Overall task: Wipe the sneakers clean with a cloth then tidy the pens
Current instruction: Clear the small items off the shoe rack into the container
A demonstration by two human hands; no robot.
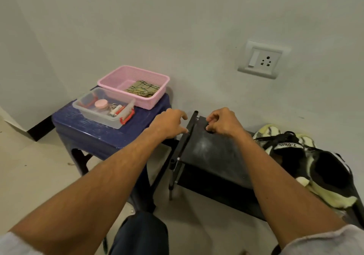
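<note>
At centre, over the black rack (206,152), the left hand (169,124) hangs loosely curled, holding nothing, by its left rail; the right hand (222,122) curls its fingers (210,119) onto the top, pinching or not I cannot tell. At right, 2 black-and-yellow sneakers (315,166) lie on that rack. Farther, left of centre, a blue stool (94,134) carries 1 clear box (94,117) with 1 pink tin (101,104) and small bits, and 1 pink basket (145,103) holding 1 folded cloth (141,91).

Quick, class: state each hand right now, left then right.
Left hand: open, fingers loosely curled, holding nothing.
Right hand: fingers curled; grip cannot be told.
</note>
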